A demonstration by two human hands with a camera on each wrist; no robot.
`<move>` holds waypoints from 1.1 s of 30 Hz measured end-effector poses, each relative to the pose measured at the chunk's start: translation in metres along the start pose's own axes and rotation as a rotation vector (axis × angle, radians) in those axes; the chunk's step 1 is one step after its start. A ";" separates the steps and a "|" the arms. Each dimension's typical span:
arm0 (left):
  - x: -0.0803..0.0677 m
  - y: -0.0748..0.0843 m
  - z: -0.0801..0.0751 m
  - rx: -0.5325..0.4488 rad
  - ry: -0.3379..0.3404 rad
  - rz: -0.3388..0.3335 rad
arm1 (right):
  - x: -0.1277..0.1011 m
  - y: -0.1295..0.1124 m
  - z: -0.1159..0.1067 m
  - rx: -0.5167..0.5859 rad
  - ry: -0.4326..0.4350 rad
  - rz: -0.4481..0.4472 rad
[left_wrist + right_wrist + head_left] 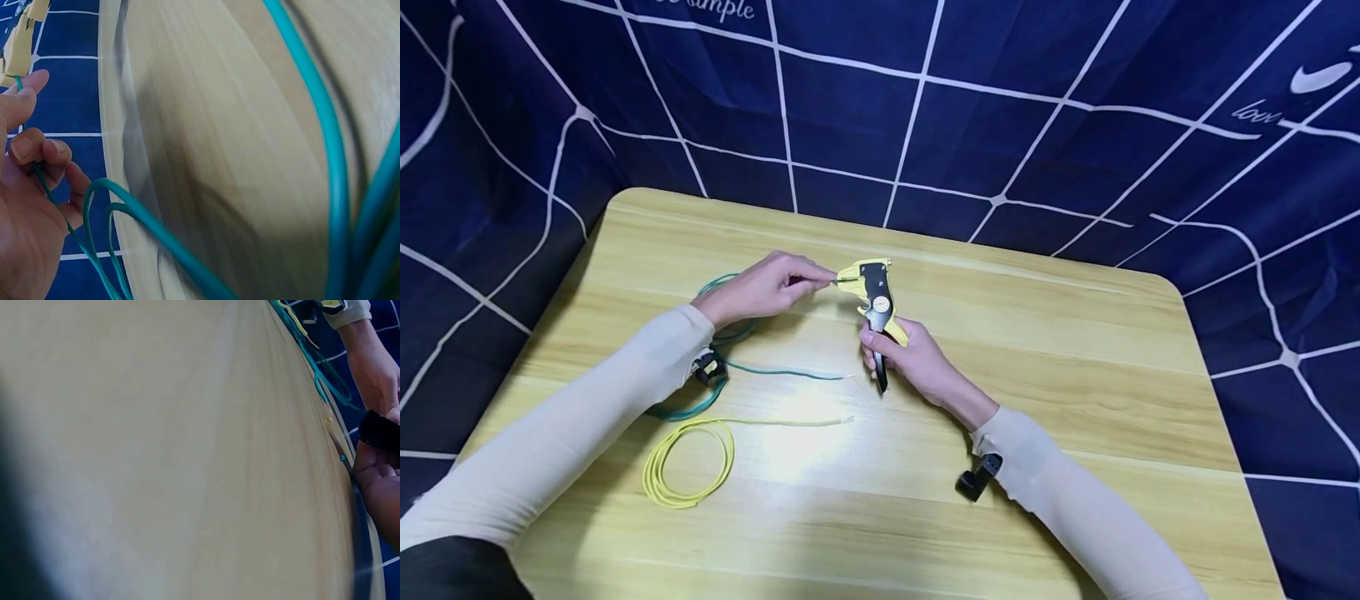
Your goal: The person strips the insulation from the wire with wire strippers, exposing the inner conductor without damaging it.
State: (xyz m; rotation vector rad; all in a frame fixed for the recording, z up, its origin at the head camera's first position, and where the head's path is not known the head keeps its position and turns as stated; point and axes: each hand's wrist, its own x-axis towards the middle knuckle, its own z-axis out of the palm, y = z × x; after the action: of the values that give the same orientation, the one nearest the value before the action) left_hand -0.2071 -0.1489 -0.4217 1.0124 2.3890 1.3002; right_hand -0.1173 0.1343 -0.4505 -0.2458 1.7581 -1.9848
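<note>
Wire stripper held above the table centre, long axis running near to far, yellow head pointing left at the far end. Right hand grasps its handles. Left hand pinches the green wire end at the stripper's head.

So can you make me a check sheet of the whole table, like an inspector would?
Surface: light wooden table, rounded corners.
Job's things: yellow and black wire stripper; green wire, one end fed into the stripper's head.
Clutter: coiled yellow wire near the front edge.
Fingers: left hand pinches the green wire at the stripper; right hand grips the stripper's handles.
Cables: green wire loops under the left forearm; one loose end lies on the table.
Surroundings: dark blue cloth with white lines all round the table.
</note>
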 end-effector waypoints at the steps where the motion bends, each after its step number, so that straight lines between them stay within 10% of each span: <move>1: 0.000 0.000 0.000 0.002 0.001 0.002 | 0.000 0.000 0.000 0.013 -0.008 0.000; 12: 0.008 0.003 0.004 0.083 0.023 0.172 | 0.001 -0.001 0.003 0.035 -0.007 0.031; 33: 0.010 0.003 0.011 0.146 0.020 0.191 | 0.001 0.007 0.012 0.021 0.184 0.069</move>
State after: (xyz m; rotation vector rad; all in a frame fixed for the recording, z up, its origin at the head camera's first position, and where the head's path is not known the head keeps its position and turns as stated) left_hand -0.2073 -0.1341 -0.4242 1.3024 2.4830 1.2140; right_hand -0.1121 0.1229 -0.4553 0.0053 1.8295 -2.0296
